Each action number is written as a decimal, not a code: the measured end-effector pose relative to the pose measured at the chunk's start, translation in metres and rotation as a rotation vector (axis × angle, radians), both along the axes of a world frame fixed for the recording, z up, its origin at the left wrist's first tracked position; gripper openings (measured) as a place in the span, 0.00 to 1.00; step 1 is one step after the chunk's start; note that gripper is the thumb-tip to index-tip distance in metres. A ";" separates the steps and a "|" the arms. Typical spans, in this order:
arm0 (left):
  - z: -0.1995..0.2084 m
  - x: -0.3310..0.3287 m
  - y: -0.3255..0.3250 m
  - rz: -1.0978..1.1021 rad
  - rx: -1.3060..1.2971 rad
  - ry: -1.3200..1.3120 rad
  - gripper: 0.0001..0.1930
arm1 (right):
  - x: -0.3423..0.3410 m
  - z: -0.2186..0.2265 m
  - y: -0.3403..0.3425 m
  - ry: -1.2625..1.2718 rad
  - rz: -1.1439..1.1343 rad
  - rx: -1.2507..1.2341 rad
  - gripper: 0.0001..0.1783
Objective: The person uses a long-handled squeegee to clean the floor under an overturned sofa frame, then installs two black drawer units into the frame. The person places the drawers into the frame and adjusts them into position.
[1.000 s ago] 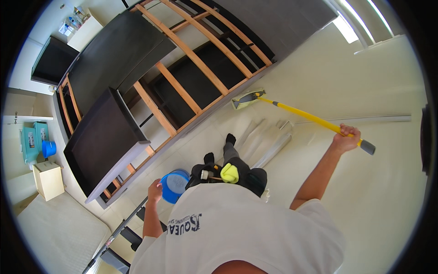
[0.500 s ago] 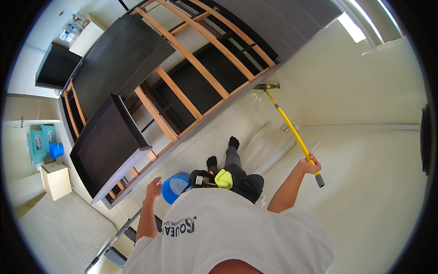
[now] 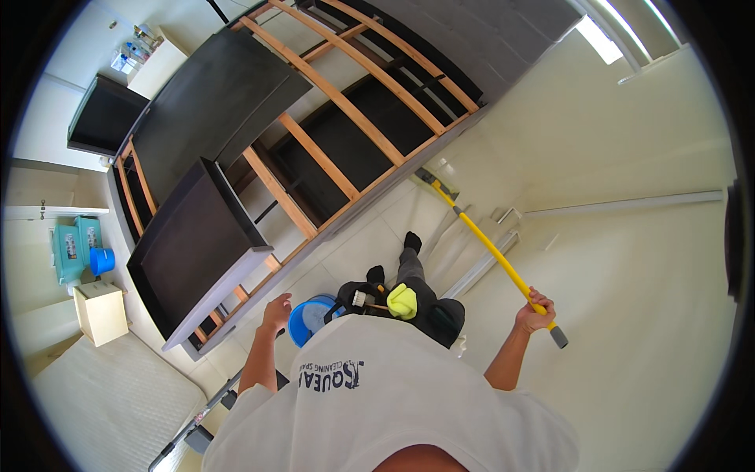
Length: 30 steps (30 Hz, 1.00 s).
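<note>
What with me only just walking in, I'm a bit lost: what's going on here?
A person in a pale T-shirt has the right hand closed around a yellow-handled mop, near the gray end of its pole. The mop's flat head is down by the edge of a slatted bed frame. The left hand looks empty, held out beside a blue bucket. A yellow-green cloth sits at the person's waist.

bright, soft room light | window at upper right glares white | faint sheen on pale wall | bed slats bow under fisheye distortion | black vignette rings the scene
</note>
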<state>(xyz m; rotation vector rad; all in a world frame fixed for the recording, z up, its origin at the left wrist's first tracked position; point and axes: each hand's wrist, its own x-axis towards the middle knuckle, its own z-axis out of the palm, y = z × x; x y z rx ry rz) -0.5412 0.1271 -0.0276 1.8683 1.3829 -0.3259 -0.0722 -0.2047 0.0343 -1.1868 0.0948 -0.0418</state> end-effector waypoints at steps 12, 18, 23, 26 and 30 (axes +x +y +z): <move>-0.023 -0.018 -0.026 0.047 -0.006 -0.088 0.15 | -0.022 0.052 0.017 0.028 0.565 0.030 0.15; -0.033 -0.042 -0.042 0.116 0.055 -0.089 0.14 | -0.017 0.089 0.097 -0.079 0.920 -0.045 0.16; -0.055 -0.081 -0.075 0.325 0.023 -0.154 0.15 | 0.002 0.101 0.127 0.144 0.683 0.100 0.16; -0.050 -0.081 -0.106 0.413 -0.068 0.006 0.16 | 0.012 0.146 0.131 0.075 0.621 0.080 0.18; -0.069 -0.103 -0.170 0.536 -0.130 0.094 0.16 | -0.016 0.196 0.173 -0.076 0.778 -0.004 0.22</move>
